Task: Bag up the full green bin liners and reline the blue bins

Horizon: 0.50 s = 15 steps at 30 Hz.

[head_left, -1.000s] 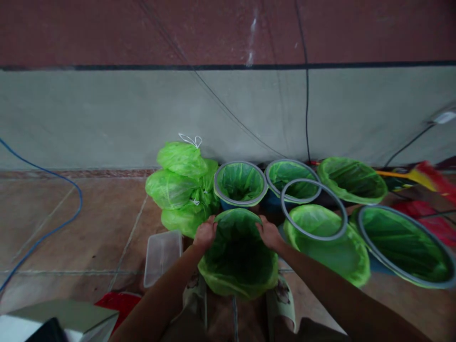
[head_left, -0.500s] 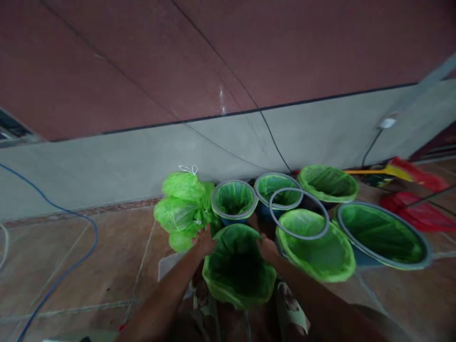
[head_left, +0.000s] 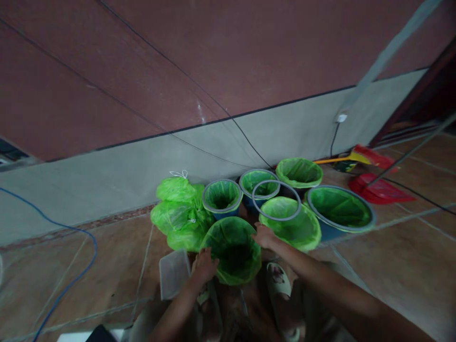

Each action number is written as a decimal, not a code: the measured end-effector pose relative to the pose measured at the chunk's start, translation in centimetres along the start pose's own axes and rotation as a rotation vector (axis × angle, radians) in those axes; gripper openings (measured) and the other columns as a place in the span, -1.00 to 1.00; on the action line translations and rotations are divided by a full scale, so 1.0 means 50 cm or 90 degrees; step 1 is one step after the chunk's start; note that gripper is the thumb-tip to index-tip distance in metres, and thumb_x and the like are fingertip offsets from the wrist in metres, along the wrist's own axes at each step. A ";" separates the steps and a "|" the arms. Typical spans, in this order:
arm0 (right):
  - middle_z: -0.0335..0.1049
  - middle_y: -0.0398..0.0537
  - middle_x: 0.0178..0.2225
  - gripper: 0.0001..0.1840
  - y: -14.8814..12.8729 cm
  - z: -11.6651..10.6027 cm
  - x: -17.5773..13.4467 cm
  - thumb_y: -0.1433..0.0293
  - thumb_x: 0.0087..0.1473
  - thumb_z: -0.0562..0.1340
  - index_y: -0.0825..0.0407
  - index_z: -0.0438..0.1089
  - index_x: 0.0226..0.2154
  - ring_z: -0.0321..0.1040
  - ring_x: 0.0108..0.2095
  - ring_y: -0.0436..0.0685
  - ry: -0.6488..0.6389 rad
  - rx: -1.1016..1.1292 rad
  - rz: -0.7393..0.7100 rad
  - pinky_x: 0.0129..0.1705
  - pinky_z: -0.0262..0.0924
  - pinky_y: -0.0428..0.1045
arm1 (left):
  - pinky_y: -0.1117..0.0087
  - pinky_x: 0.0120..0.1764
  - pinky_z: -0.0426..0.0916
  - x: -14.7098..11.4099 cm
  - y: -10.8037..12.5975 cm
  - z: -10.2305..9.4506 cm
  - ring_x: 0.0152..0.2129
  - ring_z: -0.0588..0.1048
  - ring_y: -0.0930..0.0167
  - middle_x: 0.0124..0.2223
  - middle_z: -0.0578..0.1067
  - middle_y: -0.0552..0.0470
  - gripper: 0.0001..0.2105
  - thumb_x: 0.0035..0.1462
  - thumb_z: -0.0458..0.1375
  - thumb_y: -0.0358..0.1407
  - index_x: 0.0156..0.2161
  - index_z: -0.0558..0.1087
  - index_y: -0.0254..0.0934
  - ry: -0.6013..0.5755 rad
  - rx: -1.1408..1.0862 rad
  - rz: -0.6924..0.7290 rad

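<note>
Between my feet stands a trash bin lined with a green garbage bag (head_left: 233, 251), the bag folded out over its rim. My left hand (head_left: 205, 262) grips the bag at the rim's left side. On the far right of the same rim, my right hand (head_left: 263, 234) has its fingers closed on the bag's edge. The bin body is mostly hidden under the bag. Just to the right, a loose grey ring (head_left: 276, 219) leans across another green-lined bin (head_left: 302, 230). Left of my hands are tied green bags (head_left: 171, 216) in a pile.
More lined bins stand by the wall, including a blue bin with a grey ring (head_left: 223, 209) and a large one (head_left: 338, 209) at right. A clear plastic container (head_left: 174, 273) sits left. A red dustpan (head_left: 377, 190) and yellow-handled broom (head_left: 359, 157) lie right; a blue hose (head_left: 93, 247) crosses the floor.
My view has swung to the right. My left hand has moved nearer along the bin's rim, while my right hand stays at its right side.
</note>
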State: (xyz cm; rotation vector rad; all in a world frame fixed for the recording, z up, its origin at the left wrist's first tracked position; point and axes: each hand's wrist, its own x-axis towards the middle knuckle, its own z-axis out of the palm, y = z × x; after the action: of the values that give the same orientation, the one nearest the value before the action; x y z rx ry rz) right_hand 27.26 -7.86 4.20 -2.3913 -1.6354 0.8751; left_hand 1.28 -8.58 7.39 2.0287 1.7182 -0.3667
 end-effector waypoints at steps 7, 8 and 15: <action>0.48 0.12 -0.01 -0.63 0.014 -0.052 -0.091 0.32 0.18 0.20 0.12 0.44 0.00 0.40 0.04 0.18 -0.016 -0.035 -0.082 0.01 0.21 -0.06 | 0.31 0.24 0.15 -0.095 0.041 0.028 0.20 0.31 0.19 0.26 0.33 -0.30 -0.44 0.18 0.09 -0.27 0.25 0.25 -0.50 -0.048 -0.046 0.067; 0.47 0.12 0.01 -0.64 0.012 -0.050 -0.099 0.32 0.18 0.20 0.11 0.44 0.00 0.40 0.04 0.17 -0.018 -0.039 -0.084 0.00 0.21 -0.06 | 0.32 0.24 0.15 -0.104 0.046 0.026 0.21 0.31 0.20 0.26 0.33 -0.30 -0.44 0.18 0.09 -0.27 0.25 0.25 -0.51 -0.051 -0.052 0.069; 0.53 0.07 -0.08 -0.75 0.012 -0.049 -0.101 0.38 0.16 0.19 0.07 0.54 -0.16 0.43 -0.03 0.15 -0.014 -0.076 -0.092 -0.07 0.22 -0.10 | 0.35 0.22 0.18 -0.122 0.094 -0.013 0.19 0.35 0.25 0.23 0.38 -0.20 -0.48 0.21 0.06 -0.20 0.23 0.29 -0.39 -0.026 -0.041 0.114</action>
State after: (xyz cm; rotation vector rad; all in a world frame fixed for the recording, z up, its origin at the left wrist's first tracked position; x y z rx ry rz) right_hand 27.77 -12.02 7.98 -2.3078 -1.8921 0.8031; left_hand 4.66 -14.03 11.67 2.0931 1.4914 -0.2882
